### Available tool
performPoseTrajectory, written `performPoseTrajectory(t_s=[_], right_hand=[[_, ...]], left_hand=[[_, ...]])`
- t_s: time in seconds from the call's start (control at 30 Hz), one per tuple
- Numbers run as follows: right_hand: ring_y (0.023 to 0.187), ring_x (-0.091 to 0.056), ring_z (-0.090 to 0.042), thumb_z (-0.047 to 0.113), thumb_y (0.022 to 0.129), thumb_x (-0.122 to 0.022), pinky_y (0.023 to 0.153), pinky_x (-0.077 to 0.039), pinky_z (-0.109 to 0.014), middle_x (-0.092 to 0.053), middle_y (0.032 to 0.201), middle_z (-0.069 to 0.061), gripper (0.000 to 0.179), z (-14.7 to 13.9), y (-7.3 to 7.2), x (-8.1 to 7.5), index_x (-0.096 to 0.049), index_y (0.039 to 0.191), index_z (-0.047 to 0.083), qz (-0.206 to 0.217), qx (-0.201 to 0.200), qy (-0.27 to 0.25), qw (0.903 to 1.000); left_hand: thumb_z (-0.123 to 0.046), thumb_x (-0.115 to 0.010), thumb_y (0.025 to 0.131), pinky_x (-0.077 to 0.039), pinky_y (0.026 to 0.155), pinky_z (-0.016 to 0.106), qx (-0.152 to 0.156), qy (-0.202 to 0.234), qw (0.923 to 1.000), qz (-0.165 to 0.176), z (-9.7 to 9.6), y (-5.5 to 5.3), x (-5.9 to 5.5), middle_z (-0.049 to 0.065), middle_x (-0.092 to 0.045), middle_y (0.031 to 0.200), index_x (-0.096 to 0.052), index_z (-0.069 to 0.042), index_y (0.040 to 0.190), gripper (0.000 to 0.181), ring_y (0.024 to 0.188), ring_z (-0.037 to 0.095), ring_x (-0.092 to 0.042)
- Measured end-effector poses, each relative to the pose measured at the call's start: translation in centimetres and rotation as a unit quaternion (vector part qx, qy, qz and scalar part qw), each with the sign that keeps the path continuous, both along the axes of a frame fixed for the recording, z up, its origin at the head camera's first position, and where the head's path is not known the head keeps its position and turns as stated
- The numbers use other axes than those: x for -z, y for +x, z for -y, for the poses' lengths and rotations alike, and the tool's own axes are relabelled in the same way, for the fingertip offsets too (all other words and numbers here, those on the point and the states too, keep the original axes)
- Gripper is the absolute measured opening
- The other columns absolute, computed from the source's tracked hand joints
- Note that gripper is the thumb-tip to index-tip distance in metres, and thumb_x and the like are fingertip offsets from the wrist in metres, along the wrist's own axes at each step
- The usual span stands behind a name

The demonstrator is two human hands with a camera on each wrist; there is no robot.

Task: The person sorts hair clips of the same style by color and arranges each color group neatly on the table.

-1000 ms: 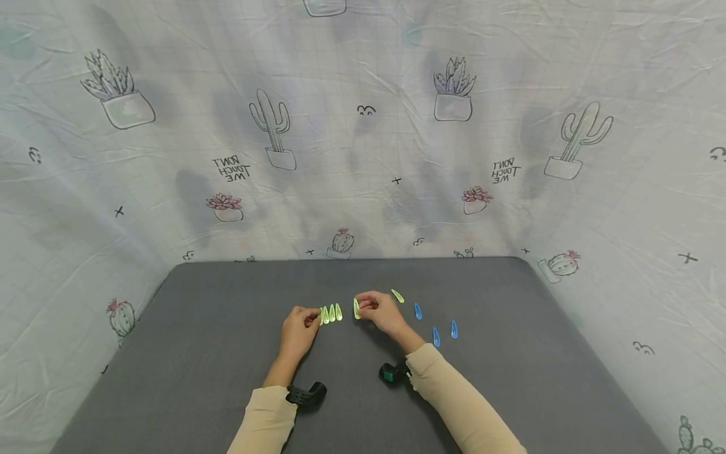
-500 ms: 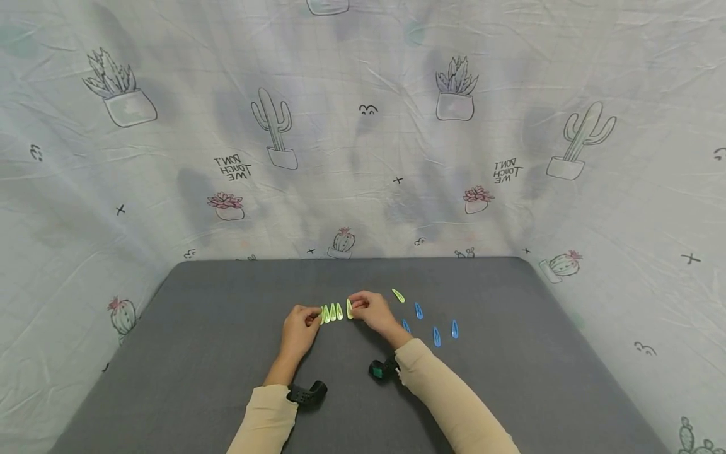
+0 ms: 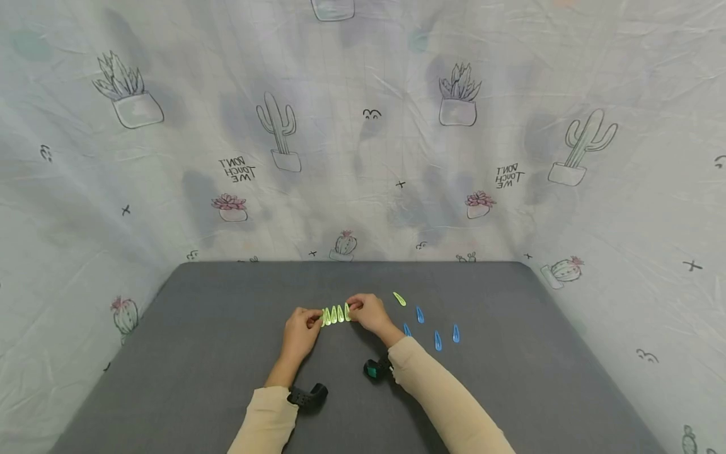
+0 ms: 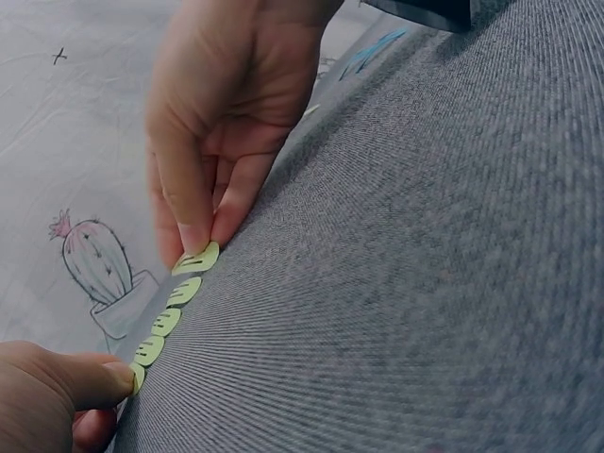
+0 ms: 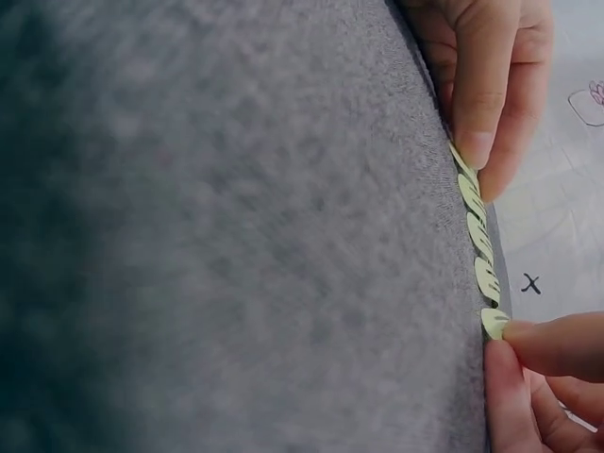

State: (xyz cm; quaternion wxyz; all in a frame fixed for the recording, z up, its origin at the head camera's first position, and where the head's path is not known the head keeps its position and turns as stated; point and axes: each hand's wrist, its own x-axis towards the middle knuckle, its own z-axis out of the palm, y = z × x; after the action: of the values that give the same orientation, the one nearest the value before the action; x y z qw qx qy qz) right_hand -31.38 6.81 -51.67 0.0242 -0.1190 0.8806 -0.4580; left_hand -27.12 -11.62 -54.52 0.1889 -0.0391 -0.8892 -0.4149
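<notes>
Several yellow-green snap hair clips (image 3: 334, 314) lie upright side by side in a short row on the dark grey table. At the row's left end, my left hand (image 3: 300, 331) pinches the outermost clip (image 4: 138, 379) between thumb and finger, covering part of it. My right hand (image 3: 370, 313) pinches another yellow-green hair clip (image 5: 493, 324) at the right end. In the left wrist view that clip (image 4: 196, 259) sits just apart from its neighbour (image 4: 184, 291). Both hands keep their fingertips close to the tabletop.
Right of my right hand lie one loose yellow-green clip (image 3: 399, 299), tilted, and several blue hair clips (image 3: 438, 340). One blue clip (image 3: 407, 329) is close to my right forearm. A cactus-print cloth (image 3: 340, 157) rises behind the grey table (image 3: 227, 353) and along its sides.
My right hand has moved left with its hair clip, bringing it close to the row. A blue clip formerly hidden by the right hand now shows. My left hand has stayed at the row's left end.
</notes>
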Motion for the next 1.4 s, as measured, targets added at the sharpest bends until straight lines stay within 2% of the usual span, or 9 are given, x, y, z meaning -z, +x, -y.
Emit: performPoseTrajectory(t_s=[0.13, 0.33, 0.63, 0.93, 1.13, 1.4], right_hand=[[0.063, -0.058, -0.01, 0.003, 0.082, -0.065, 0.058, -0.048, -0.026, -0.065, 0.077, -0.002, 0.024, 0.4, -0.1, -0.2, -0.07, 0.105, 0.003, -0.009, 0.001, 0.029, 0.9995], [0.057, -0.052, -0.009, 0.001, 0.078, -0.065, 0.054, -0.043, -0.025, -0.061, 0.069, -0.001, 0.024, 0.6, 0.0, -0.1, -0.07, 0.102, 0.002, -0.021, 0.01, 0.052, 0.9984], [0.068, -0.058, -0.012, 0.005, 0.08, -0.066, 0.06, -0.048, -0.028, -0.066, 0.081, -0.005, 0.025, 0.1, 0.6, 0.3, -0.07, 0.105, 0.004, -0.009, 0.02, 0.0, 0.9998], [0.084, -0.063, -0.019, 0.008, 0.086, -0.066, 0.068, -0.051, -0.029, -0.068, 0.096, -0.01, 0.028, -1.3, 1.7, 0.0, -0.065, 0.113, 0.001, -0.007, -0.002, -0.056, 0.9984], [0.093, -0.064, -0.024, 0.009, 0.087, -0.065, 0.072, -0.053, -0.03, -0.067, 0.103, -0.013, 0.032, -3.3, 1.5, -0.6, -0.063, 0.118, -0.001, -0.019, -0.007, -0.07, 0.9974], [0.1, -0.064, -0.028, 0.006, 0.088, -0.066, 0.079, -0.053, -0.033, -0.066, 0.108, -0.013, 0.035, -6.3, 0.9, -1.1, -0.061, 0.121, -0.002, -0.037, 0.022, -0.088, 0.9952]], left_hand=[[-0.004, -0.07, 0.081, -0.048, 0.068, 0.035, -0.001, 0.0, 1.0, -0.008, 0.0, 0.0, 0.0, 0.009, -0.057, 0.085, -0.074, -0.004, 0.096, 0.015, 0.074, 0.019, -0.057], [-0.005, -0.07, 0.082, -0.047, 0.068, 0.033, 0.001, 0.003, 1.0, 0.007, -0.1, 0.2, 0.1, 0.008, -0.057, 0.086, -0.074, -0.004, 0.097, 0.015, 0.074, 0.017, -0.056], [-0.005, -0.068, 0.084, -0.048, 0.07, 0.035, 0.002, 0.006, 0.9999, 0.014, -0.2, 0.3, 0.1, 0.009, -0.058, 0.088, -0.073, -0.005, 0.099, 0.016, 0.076, 0.019, -0.057], [-0.004, -0.069, 0.083, -0.048, 0.069, 0.033, 0.004, 0.003, 1.0, 0.007, -0.1, 0.3, 0.3, 0.009, -0.058, 0.087, -0.073, -0.004, 0.098, 0.016, 0.075, 0.018, -0.057], [-0.004, -0.069, 0.083, -0.049, 0.07, 0.035, 0.006, 0.003, 1.0, 0.005, -0.1, 0.2, 0.1, 0.01, -0.058, 0.088, -0.073, -0.004, 0.098, 0.016, 0.076, 0.019, -0.058], [-0.006, -0.069, 0.084, -0.05, 0.071, 0.037, 0.008, 0.002, 0.9999, 0.006, 0.0, 0.0, 0.0, 0.011, -0.058, 0.091, -0.073, -0.004, 0.099, 0.016, 0.078, 0.021, -0.06]])
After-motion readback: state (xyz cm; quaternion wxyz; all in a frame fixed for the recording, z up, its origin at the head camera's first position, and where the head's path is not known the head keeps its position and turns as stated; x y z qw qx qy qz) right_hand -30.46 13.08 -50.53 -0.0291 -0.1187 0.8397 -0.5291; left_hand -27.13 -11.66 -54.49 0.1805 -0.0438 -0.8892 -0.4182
